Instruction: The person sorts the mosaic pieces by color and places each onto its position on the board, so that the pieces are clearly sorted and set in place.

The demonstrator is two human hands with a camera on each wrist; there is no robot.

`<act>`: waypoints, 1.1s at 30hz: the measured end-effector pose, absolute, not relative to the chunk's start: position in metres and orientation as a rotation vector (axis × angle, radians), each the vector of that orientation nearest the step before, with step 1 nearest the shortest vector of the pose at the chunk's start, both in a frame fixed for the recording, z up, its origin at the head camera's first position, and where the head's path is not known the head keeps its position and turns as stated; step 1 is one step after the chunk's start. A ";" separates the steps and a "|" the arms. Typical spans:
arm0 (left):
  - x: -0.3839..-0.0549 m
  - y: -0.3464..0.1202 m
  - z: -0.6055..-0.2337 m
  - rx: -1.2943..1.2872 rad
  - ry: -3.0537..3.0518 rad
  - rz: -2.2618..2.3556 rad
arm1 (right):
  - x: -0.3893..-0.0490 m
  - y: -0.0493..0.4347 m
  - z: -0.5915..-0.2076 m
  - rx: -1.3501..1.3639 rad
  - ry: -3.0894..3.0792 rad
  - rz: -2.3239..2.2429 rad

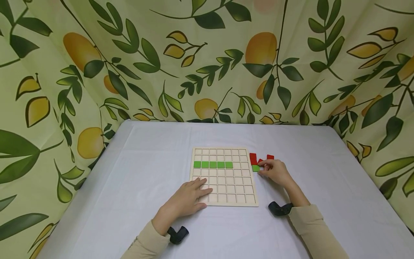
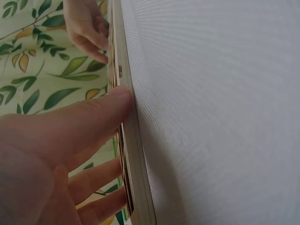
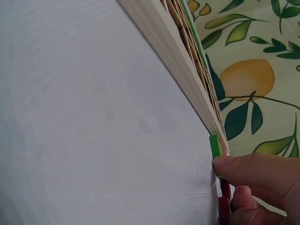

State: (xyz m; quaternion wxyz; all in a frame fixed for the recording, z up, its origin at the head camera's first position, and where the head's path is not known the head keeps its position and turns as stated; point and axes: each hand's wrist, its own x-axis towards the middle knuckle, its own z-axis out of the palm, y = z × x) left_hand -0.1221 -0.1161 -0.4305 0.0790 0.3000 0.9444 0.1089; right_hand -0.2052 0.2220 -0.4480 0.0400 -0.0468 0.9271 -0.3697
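Observation:
A pale wooden grid board [image 1: 231,190] lies on the table, with a row of several green tiles [image 1: 213,164] set in its cells. My left hand [image 1: 185,197] rests on the board's near left corner, fingers spread; its thumb [image 2: 105,105] touches the board's edge in the left wrist view. Just off the board's right side, my right hand [image 1: 275,172] pinches a loose green tile [image 1: 256,168], the thumb against its near side in the right wrist view. Red tiles [image 1: 253,158] lie behind and beside those fingers, partly hidden by them.
White cloth [image 1: 155,151] covers the table around the board. Patterned fabric [image 1: 136,72] with fruit and leaves hangs behind and at both sides. A black wrist device [image 1: 178,235] sits under the left wrist, another [image 1: 280,209] under the right.

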 end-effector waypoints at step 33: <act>-0.122 -0.117 -0.431 0.882 2.820 0.322 | -0.210 0.224 -0.448 -0.125 2.781 -1.074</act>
